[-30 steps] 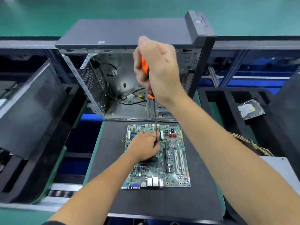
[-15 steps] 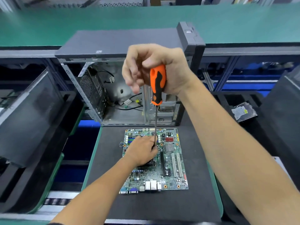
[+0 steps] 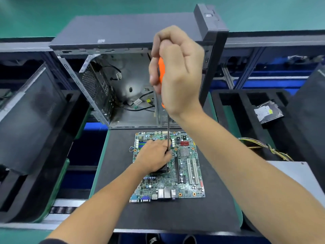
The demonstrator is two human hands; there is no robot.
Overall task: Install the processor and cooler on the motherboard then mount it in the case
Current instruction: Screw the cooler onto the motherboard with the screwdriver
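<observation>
A green motherboard (image 3: pixel 186 173) lies flat on a black mat (image 3: pixel 158 215) in front of me. My left hand (image 3: pixel 153 156) rests over the black cooler (image 3: pixel 165 169), mostly hiding it, and its fingertips pinch the thin metal shaft of a screwdriver (image 3: pixel 168 131). My right hand (image 3: pixel 175 71) grips the orange screwdriver handle from above, holding the tool upright with its tip down at the cooler's far right corner. The open grey computer case (image 3: pixel 133 81) stands just behind the mat, its inside showing loose cables.
A black side panel (image 3: pixel 28 117) leans in a foam rack at the left. At the right, a black foam tray (image 3: pixel 246 110) holds a hard drive (image 3: pixel 268 111). A bundle of yellow and black wires (image 3: pixel 267 148) lies beside a grey metal plate (image 3: pixel 295 176).
My right hand has turned around the screwdriver handle, so the fingers now cover most of the orange grip. The left hand stays on the cooler and shaft. The view shifted slightly.
</observation>
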